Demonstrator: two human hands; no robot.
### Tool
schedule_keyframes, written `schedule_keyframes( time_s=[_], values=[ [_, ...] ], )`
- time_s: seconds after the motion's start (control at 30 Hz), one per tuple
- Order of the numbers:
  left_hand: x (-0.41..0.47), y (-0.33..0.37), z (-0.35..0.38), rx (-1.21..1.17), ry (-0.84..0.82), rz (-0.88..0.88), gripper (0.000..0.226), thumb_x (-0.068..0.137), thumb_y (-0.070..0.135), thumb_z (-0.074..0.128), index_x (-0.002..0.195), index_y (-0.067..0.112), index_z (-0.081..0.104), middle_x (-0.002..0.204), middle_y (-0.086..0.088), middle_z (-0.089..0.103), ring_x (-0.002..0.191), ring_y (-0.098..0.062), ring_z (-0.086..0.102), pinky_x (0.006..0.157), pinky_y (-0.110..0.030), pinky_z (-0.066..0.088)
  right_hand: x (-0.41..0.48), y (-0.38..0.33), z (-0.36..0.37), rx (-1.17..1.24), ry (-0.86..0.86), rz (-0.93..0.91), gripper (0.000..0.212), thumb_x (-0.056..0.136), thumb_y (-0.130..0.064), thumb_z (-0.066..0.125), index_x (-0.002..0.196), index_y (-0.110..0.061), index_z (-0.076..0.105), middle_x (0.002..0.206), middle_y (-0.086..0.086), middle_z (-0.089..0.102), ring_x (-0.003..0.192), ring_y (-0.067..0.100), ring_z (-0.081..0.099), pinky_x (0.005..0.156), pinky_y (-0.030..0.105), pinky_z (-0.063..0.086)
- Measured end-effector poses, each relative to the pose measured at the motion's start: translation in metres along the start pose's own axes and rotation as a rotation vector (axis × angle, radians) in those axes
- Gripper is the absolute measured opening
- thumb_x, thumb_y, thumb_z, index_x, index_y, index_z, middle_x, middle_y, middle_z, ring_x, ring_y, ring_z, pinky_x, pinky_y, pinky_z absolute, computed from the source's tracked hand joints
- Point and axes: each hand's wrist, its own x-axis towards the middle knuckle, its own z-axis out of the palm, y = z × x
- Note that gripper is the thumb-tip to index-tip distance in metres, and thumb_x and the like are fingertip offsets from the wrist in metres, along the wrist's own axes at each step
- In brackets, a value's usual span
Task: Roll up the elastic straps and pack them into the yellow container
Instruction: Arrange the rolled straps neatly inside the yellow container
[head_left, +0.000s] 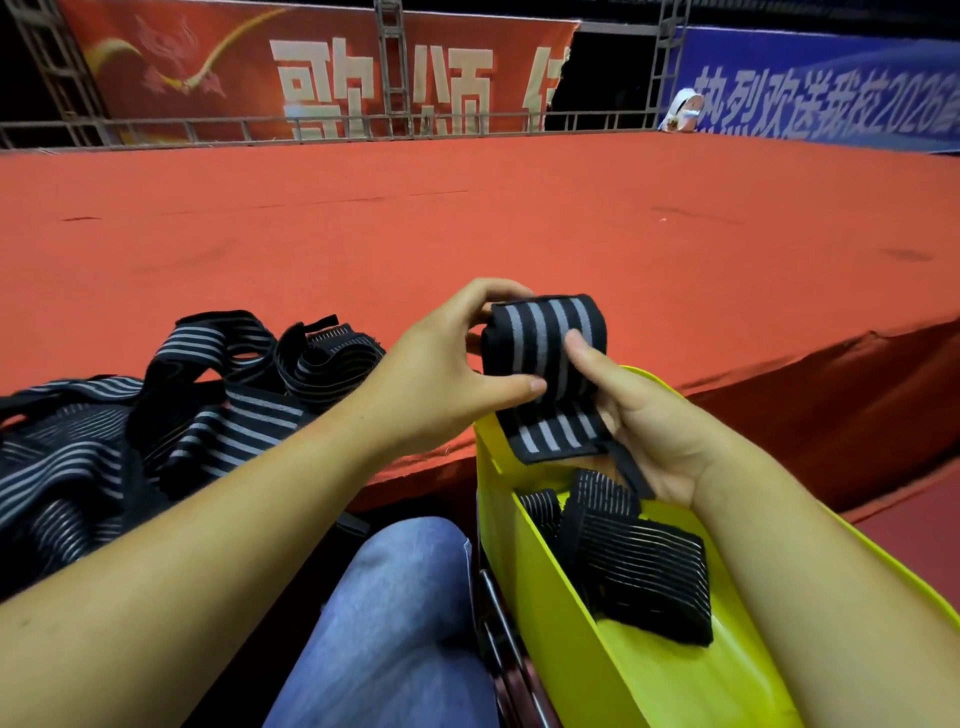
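Red carpet covers the stage (467, 218) ahead, with banners (322, 78) hanging behind it. We hold a part-wound strap roll (545, 338) just above the far end of the yellow container (540, 582) on our lap. Our left hand (441, 374) pinches its left end, thumb laid across the stripes, while our right hand (639, 431) cups it from beneath, thumb pressing the front. The loose tail (556, 431) lies flat on the right palm. If either thumb lifts, we judge the elastic could spring open and unwind. Two finished rolls (639, 561) sit inside the container. The unrolled pile (156, 415) at the stage edge could slide off if our left forearm nudges it.
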Motion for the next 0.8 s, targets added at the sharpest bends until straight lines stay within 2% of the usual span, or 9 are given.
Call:
schedule_keyframes(
  time_s=[0.13,0.2,0.27,0.37,0.5,0.57,0.67,0.73,0.8],
  values=[
    [-0.004,-0.004,0.011,0.152,-0.014,0.24,0.056,0.083,0.006,0.083,0.131,0.023,0.058,0.125,0.014,0.061,0.116,-0.005,0.06,0.095,-0.022,0.049,-0.001,-0.003,0.001,0.069,0.024,-0.005,0.066,0.075,-0.069,0.056,0.119,-0.023,0.076,0.121,0.01,0.078,0.105,0.027,0.077,0.071,0.032,0.065],
    [-0.003,-0.008,0.016,0.214,0.001,0.31,0.056,0.084,0.005,0.081,0.132,0.022,0.058,0.126,0.012,0.06,0.118,-0.013,0.058,0.099,-0.033,0.049,0.0,-0.004,0.0,0.103,0.02,-0.006,0.07,0.073,-0.07,0.059,0.121,-0.021,0.074,0.121,0.011,0.077,0.107,0.028,0.077,0.068,0.031,0.065],
    [-0.003,-0.01,0.017,0.209,-0.02,0.326,0.057,0.083,0.004,0.079,0.133,0.022,0.058,0.129,0.011,0.06,0.121,-0.016,0.058,0.101,-0.042,0.048,0.002,-0.003,-0.002,0.128,0.024,-0.017,0.06,0.077,-0.062,0.065,0.116,-0.019,0.076,0.115,0.01,0.078,0.101,0.024,0.078,0.068,0.032,0.066],
    [-0.005,-0.006,0.016,0.055,-0.147,0.183,0.044,0.092,0.011,0.076,0.13,0.024,0.059,0.135,0.013,0.061,0.13,-0.007,0.055,0.108,-0.035,0.047,0.004,-0.001,-0.008,0.151,0.026,-0.054,0.04,0.084,-0.039,0.069,0.115,-0.015,0.074,0.11,0.011,0.078,0.094,0.018,0.077,0.076,0.033,0.066],
    [-0.002,-0.004,0.018,-0.144,-0.082,-0.04,0.022,0.099,0.03,0.069,0.119,0.024,0.064,0.125,0.011,0.069,0.118,0.002,0.064,0.094,-0.018,0.053,0.006,0.0,-0.014,0.092,0.024,-0.047,0.056,0.09,-0.02,0.072,0.141,-0.004,0.058,0.133,0.023,0.07,0.108,0.028,0.075,0.088,0.037,0.064],
    [0.001,-0.004,0.021,-0.273,-0.085,-0.208,0.029,0.095,0.037,0.071,0.12,0.024,0.064,0.123,0.006,0.071,0.111,-0.004,0.07,0.09,-0.021,0.055,0.005,0.001,-0.017,0.066,0.0,-0.06,0.053,0.091,-0.015,0.07,0.142,-0.006,0.058,0.137,0.024,0.067,0.116,0.033,0.072,0.09,0.039,0.063],
    [0.004,-0.005,0.025,-0.617,-0.275,-0.506,0.056,0.087,0.047,0.073,0.136,0.024,0.058,0.132,-0.006,0.07,0.113,-0.021,0.073,0.101,-0.039,0.057,0.004,0.0,-0.021,0.044,-0.025,-0.1,0.046,0.085,-0.009,0.071,0.13,-0.018,0.064,0.122,0.017,0.074,0.111,0.033,0.073,0.085,0.041,0.062],
    [0.007,-0.002,0.027,-0.693,-0.343,-0.536,0.055,0.092,0.048,0.069,0.141,0.024,0.058,0.133,-0.011,0.069,0.116,-0.031,0.072,0.101,-0.039,0.058,0.004,-0.003,-0.022,0.03,-0.056,-0.142,0.049,0.082,-0.008,0.071,0.128,-0.023,0.062,0.115,0.013,0.074,0.107,0.032,0.072,0.087,0.042,0.06],
    [0.012,0.0,0.028,-0.734,-0.319,-0.525,0.045,0.099,0.04,0.066,0.14,0.022,0.06,0.132,-0.01,0.071,0.117,-0.027,0.072,0.099,-0.036,0.059,0.004,-0.006,-0.019,0.005,-0.033,-0.18,0.048,0.083,-0.007,0.067,0.128,-0.024,0.062,0.114,0.009,0.073,0.104,0.025,0.072,0.084,0.031,0.059]
  ],
)
